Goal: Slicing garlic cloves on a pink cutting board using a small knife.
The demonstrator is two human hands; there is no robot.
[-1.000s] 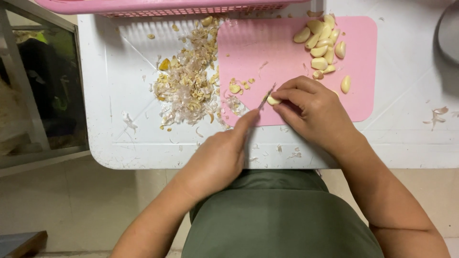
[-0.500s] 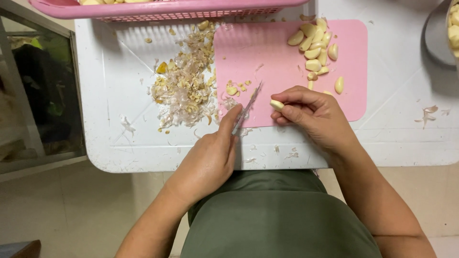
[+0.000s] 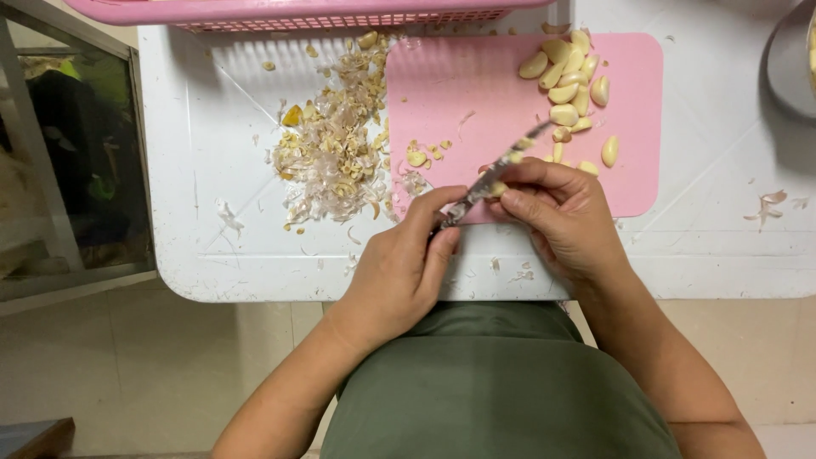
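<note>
My left hand [image 3: 408, 263] grips a small knife [image 3: 495, 174] whose blade points up and to the right over a pink cutting board [image 3: 476, 93]. My right hand [image 3: 561, 212] pinches a garlic clove [image 3: 498, 189] against the blade; the clove is mostly hidden by the fingers. A group of several peeled garlic cloves [image 3: 568, 81] lies at the far right of the board. A heap of garlic skins [image 3: 331, 153] lies on the white table [image 3: 221, 153] to the left of the board.
A pink basket [image 3: 323, 12] runs along the far edge of the table. A grey bowl [image 3: 790, 59] sits at the right edge. A few skin scraps [image 3: 769, 206] lie on the right. The near table edge is by my green apron.
The knife blade has swung up and to the right across the clove, which my right hand has turned inward. The view has shifted slightly.
</note>
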